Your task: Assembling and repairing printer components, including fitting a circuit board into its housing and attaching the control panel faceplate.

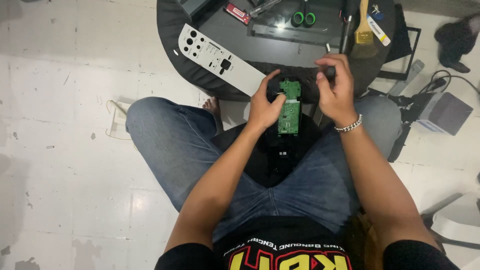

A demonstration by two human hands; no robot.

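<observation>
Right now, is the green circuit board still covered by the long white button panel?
No: the green circuit board lies bare by the left hand, and the long white button panel rests apart on the dark tray.

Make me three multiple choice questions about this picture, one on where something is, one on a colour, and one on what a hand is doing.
1. Where does the white panel with holes lie?
A. on the round dark table
B. on the floor tiles
C. on the person's knee

2. What colour is the circuit board?
A. blue
B. green
C. red

3. What is the left hand doing?
A. hanging free
B. resting flat on the floor
C. holding the circuit board

Answers:
1. A, the panel rests across the round dark table.
2. B, the board is plainly green.
3. C, its fingers rest against the board's edge, while the right hand grips a dark tool.
</observation>
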